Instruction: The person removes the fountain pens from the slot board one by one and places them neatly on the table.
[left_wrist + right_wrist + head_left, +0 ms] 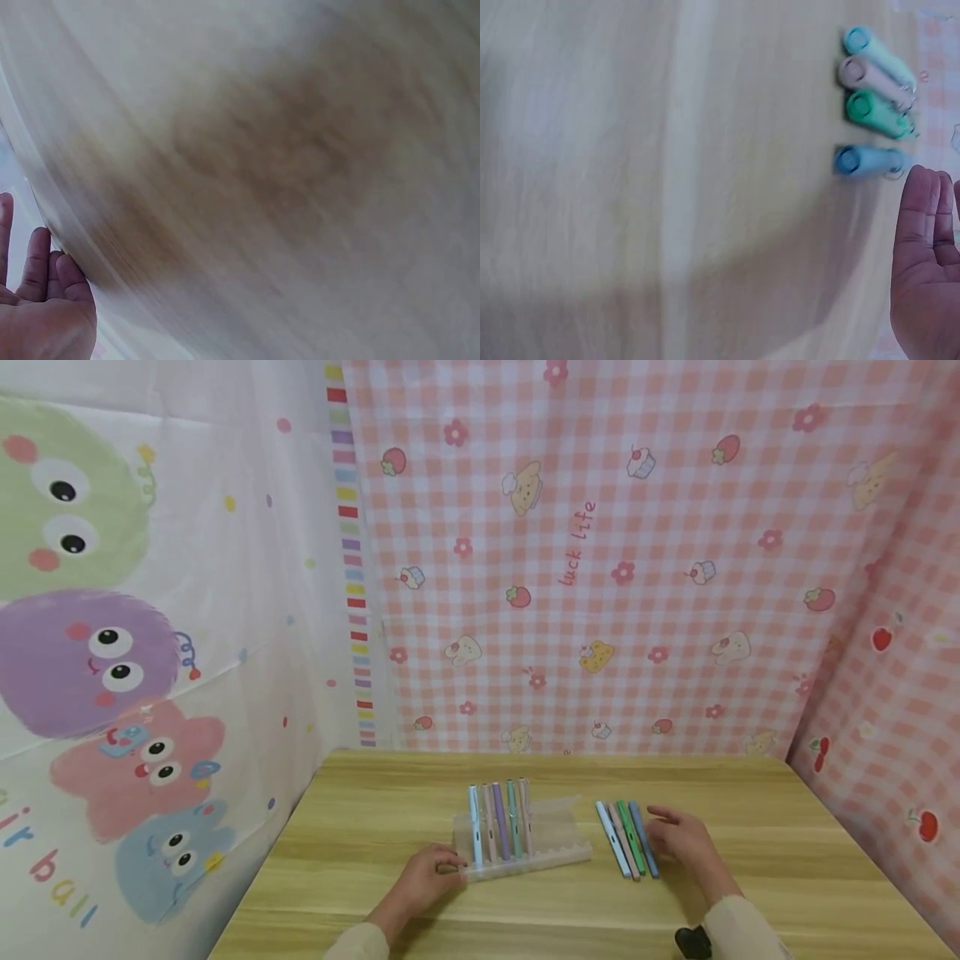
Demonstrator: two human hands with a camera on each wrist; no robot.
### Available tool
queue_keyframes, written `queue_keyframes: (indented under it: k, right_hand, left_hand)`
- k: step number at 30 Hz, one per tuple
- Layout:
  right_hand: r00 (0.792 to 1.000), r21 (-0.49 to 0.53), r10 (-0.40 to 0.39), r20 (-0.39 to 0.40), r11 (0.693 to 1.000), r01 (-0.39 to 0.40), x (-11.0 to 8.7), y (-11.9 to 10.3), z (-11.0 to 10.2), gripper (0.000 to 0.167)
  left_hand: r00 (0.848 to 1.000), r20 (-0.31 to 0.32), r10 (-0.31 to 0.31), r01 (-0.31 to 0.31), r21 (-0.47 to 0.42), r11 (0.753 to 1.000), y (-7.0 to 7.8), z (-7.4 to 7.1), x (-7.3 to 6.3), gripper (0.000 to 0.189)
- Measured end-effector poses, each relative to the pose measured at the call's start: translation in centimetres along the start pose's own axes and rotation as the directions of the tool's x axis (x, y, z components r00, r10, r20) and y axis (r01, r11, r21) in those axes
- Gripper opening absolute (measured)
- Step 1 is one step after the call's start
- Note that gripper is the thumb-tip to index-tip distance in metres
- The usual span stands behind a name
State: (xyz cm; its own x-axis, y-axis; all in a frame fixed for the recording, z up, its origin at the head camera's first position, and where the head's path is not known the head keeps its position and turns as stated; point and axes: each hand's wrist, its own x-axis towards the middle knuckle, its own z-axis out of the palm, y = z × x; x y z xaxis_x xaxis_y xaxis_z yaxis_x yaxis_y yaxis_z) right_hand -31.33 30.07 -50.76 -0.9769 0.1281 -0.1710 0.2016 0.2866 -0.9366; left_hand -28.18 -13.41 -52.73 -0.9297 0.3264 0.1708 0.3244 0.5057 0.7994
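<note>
A translucent plastic pen stand (558,853) with a notched front rail stands mid-table. Several capped pens lean side by side in its left part: light blue (476,827), purple (501,822), teal (513,818) and pinkish ones. At the stand's left end rests my left hand (429,878), fingertips right at the corner, fingers loosely bent. Several more pens lie loose to the right: light blue (613,842), pinkish, green (631,837) and, rightmost, blue (645,842). Beside that blue pen is my right hand (686,843), its fingers fairly straight in the right wrist view and holding nothing.
The wood-grain table (337,860) runs back to a pink checked curtain (600,610). A white curtain (247,610) with cartoon figures hangs at the left, another checked one at the right. A small black object (692,942) sits near my right sleeve.
</note>
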Motion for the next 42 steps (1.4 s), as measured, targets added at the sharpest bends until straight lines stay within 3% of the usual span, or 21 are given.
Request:
queue_keyframes:
  k: [10,22,34,42]
  right_hand:
    - [1.0,0.052,-0.023,-0.006,0.998,0.023,-0.8,-2.6,2.6,0.049]
    - [0.994,0.102,-0.096,0.054,0.991,0.09,-1.5,-4.2,6.8,0.044]
    - [0.983,0.103,-0.168,0.08,0.982,0.16,-1.9,-4.7,11.7,0.037]
    - [0.966,0.046,-0.235,0.104,0.972,0.232,-2.1,-5.1,13.5,0.035]
  left_hand:
    - [1.0,-0.004,0.015,-0.015,-0.014,1.0,-0.3,0.1,0.1,0.014]
    - [1.0,0.004,-0.003,0.003,-0.018,1.0,-0.6,0.1,0.1,0.013]
    - [1.0,0.012,0.008,-0.007,-0.029,1.0,-0.3,0.0,0.0,0.014]
    - [1.0,-0.006,0.008,-0.009,-0.017,1.0,-0.6,0.0,0.2,0.015]
